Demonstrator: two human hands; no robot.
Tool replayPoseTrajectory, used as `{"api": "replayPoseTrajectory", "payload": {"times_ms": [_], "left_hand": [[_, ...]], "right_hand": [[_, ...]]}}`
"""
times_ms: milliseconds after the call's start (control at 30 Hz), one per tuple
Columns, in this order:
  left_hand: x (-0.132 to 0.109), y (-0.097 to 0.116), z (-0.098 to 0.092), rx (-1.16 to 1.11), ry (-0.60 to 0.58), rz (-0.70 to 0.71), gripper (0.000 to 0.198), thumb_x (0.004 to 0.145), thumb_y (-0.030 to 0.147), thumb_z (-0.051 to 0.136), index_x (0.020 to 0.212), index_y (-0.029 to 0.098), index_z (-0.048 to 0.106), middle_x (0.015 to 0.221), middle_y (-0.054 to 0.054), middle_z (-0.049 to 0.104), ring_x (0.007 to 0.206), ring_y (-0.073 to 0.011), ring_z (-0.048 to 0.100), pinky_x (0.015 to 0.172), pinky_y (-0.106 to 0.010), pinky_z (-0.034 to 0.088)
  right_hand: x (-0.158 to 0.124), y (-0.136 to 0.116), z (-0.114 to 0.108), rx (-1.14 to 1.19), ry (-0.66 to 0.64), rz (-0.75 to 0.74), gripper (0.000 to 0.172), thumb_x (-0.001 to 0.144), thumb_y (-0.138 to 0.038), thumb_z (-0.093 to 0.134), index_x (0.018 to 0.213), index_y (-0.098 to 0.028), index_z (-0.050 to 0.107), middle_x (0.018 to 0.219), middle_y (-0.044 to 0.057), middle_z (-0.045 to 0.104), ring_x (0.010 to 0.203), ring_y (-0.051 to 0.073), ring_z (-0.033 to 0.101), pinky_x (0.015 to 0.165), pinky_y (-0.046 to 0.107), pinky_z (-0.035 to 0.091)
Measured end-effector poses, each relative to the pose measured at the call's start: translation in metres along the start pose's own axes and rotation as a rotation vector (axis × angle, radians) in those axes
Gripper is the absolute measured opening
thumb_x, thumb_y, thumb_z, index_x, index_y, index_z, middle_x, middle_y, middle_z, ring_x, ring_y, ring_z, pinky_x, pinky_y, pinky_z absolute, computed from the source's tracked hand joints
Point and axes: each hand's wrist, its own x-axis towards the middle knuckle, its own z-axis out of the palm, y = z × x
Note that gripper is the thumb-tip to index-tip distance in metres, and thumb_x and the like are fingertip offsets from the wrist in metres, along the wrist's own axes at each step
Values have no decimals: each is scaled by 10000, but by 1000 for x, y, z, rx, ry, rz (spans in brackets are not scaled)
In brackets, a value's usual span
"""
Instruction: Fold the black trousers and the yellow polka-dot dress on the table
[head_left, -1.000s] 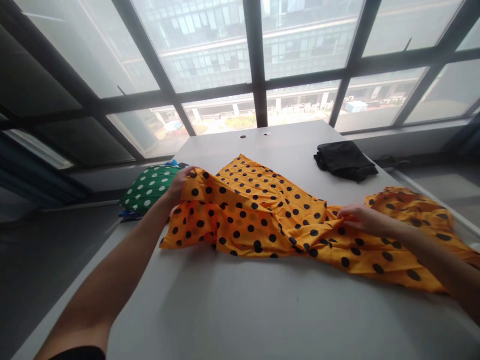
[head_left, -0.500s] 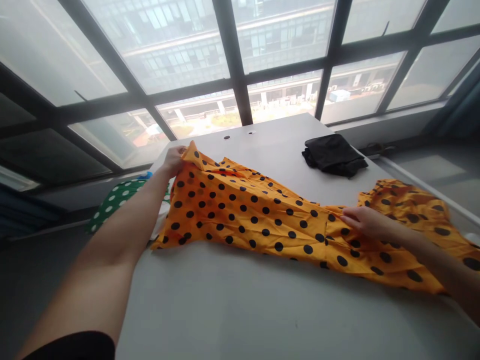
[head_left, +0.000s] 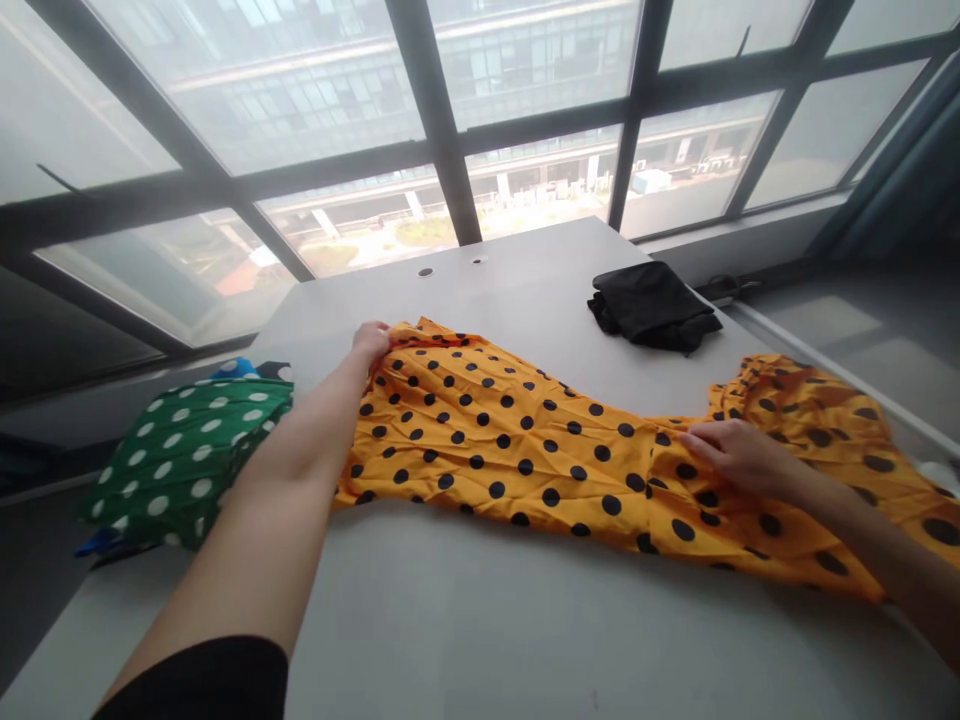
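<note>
Spreading step: left hand (head_left: 371,340) pinches far corner of orange dotted garment (head_left: 525,440) on table (head_left: 450,600); right hand (head_left: 739,455) presses its middle, fingers flat. Next likely needs smoothing wrinkles outward

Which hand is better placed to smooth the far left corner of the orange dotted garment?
Probably the left hand: it already grips that corner of the orange garment, while the right hand rests mid-cloth.

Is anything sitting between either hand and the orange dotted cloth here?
Nothing visible does. The left hand grips the far corner of the orange dotted cloth, and the right hand rests directly on its narrow middle. The black cloth and the green dotted cloth lie apart, off to the sides of the table.
</note>
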Motion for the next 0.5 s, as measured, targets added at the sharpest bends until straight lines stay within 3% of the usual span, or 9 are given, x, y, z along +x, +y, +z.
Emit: {"api": "replayPoseTrajectory", "payload": {"times_ms": [100,167,300,433,500], "left_hand": [[-9,-6,1,5,-16,-102,373,918,484,680,1083,150,651,1063,-86,710,1077,-305,653,930,-437,513],[-18,-12,-8,-24,-71,-177,499,931,592,633,1205,175,631,1160,-113,700,1096,-339,660,918,-482,529],[-56,-31,-46,-100,-303,-330,813,909,693,621,1483,140,457,1336,-173,656,936,-252,700,817,-401,569],[-120,-54,-81,-54,-402,-363,994,742,642,817,1526,165,433,1181,-144,743,906,-246,727,754,-321,578],[-149,-64,-88,-18,-343,-318,961,648,597,881,1435,165,540,1059,-109,775,916,-276,732,741,-317,580]], "right_hand": [[1,3,0,-12,-12,14,525,1008,-583,413,617,-238,469,626,40,617,591,196,551,624,332,363],[0,5,-1,-4,-10,14,523,1008,-591,408,630,-237,482,636,41,625,613,204,569,627,330,365],[0,6,0,9,5,18,505,1002,-584,404,646,-242,509,647,54,645,630,230,592,621,339,373],[1,6,4,1,31,31,494,989,-595,406,652,-257,528,681,74,678,665,266,626,641,365,393],[2,6,7,4,63,28,461,983,-588,413,695,-271,583,718,85,707,698,288,652,657,382,418]]}}
